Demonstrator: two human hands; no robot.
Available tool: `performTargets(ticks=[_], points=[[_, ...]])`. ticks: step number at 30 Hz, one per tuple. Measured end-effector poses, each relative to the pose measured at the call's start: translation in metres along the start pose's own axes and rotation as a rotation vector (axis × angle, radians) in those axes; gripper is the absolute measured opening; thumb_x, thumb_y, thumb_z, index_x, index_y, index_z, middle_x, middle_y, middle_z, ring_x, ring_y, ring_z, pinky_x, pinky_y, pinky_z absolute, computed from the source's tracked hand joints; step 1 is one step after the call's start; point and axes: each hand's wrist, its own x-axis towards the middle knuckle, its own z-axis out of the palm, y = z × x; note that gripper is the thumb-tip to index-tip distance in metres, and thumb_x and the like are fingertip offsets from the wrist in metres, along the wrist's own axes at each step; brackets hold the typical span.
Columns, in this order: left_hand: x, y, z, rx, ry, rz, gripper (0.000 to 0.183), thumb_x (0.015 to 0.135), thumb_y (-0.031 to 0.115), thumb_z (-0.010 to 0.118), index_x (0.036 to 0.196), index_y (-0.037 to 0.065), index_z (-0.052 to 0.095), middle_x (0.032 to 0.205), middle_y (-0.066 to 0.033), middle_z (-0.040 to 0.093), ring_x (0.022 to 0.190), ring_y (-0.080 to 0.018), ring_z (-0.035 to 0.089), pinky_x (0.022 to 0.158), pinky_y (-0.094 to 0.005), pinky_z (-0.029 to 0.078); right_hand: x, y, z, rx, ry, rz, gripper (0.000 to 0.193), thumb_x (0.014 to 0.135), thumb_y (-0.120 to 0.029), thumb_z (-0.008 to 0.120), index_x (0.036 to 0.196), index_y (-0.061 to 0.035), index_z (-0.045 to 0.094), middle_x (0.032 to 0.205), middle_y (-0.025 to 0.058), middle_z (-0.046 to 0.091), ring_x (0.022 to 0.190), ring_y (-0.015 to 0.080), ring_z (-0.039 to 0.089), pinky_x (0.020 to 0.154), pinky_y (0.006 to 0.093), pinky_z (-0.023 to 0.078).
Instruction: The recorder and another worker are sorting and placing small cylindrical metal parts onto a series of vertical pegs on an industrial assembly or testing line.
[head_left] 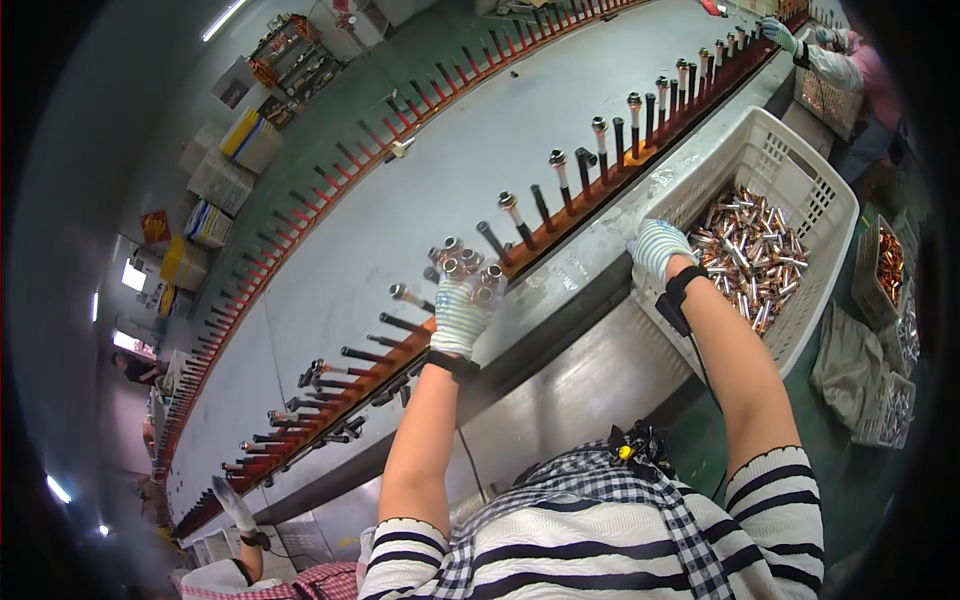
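My left hand (pixel 462 322), in a white striped glove, is closed around several shiny metal tube fittings (pixel 466 265), round ends up. It is over a row of dark red, black-topped pegs (pixel 545 208) along the bench edge. Some pegs carry a fitting (pixel 557 158); others are bare. At the left rim of a white plastic crate (pixel 830 190), my right hand (pixel 662 246), also gloved, has its fingers curled together. What they grip, if anything, is hidden. A heap of copper-and-silver metal tubes (pixel 750 255) lies in the crate beside that hand.
The pegs curve round a grey tabletop (pixel 330 270). A co-worker's gloved hand (pixel 785 38) is at the far-right pegs, another's gloved hand (pixel 232 503) at the lower left. On the right floor are a smaller crate of copper parts (pixel 888 265) and a sack (pixel 850 360).
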Motion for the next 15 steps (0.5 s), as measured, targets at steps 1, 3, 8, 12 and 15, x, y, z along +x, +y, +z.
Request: performTargets(ticks=[1,3,8,12,15], points=[[0.002,-0.006,0.004,0.097,-0.020,0.053,0.018,0.075,0.022,0.066,0.087,0.009,0.066,0.089,-0.0122,0.062,0.086,-0.0336,0.056,0.080,-0.0453,0.045,-0.003,-0.002,-0.002,0.001,-0.008,0.006,0.036,0.081,-0.032,0.057,0.095,-0.0001,0.067,0.099,0.0224,0.064,0.095,0.0361,0.061,0.085,0.0412,0.048],[0.000,-0.019,0.006,0.122,-0.185,-0.079,0.020,0.074,0.025,0.066,0.089,0.011,0.066,0.096,-0.0102,0.063,0.090,-0.0323,0.057,0.089,-0.0466,0.040,-0.003,-0.004,-0.003,-0.002,-0.012,0.010,0.036,0.081,-0.032,0.057,0.096,-0.0002,0.066,0.099,0.0223,0.064,0.095,0.0360,0.061,0.085,0.0412,0.048],[-0.010,-0.032,-0.014,0.228,0.219,-0.055,0.029,0.075,0.018,0.068,0.104,0.012,0.066,0.108,-0.0102,0.060,0.102,-0.0286,0.054,0.091,-0.0406,0.041,-0.002,-0.001,-0.006,0.017,-0.010,0.011,0.036,0.081,-0.032,0.058,0.095,0.0003,0.066,0.098,0.0225,0.064,0.094,0.0363,0.061,0.084,0.0411,0.049],[0.016,0.016,-0.050,-0.056,0.126,-0.084,0.024,0.078,0.005,0.064,0.102,0.006,0.064,0.108,-0.0086,0.059,0.103,-0.0214,0.053,0.086,-0.0361,0.045,0.002,0.005,-0.006,0.015,-0.026,0.015,0.037,0.081,-0.033,0.058,0.093,0.0012,0.066,0.096,0.0233,0.063,0.094,0.0364,0.061,0.083,0.0412,0.049],[0.017,0.028,-0.035,-0.054,0.143,0.199,0.016,0.075,0.018,0.065,0.088,0.008,0.067,0.088,-0.0094,0.061,0.088,-0.0248,0.057,0.072,-0.0365,0.048,0.000,-0.003,-0.007,0.023,-0.012,0.021,0.037,0.082,-0.033,0.057,0.093,0.0014,0.066,0.097,0.0235,0.063,0.094,0.0368,0.061,0.084,0.0414,0.049]])
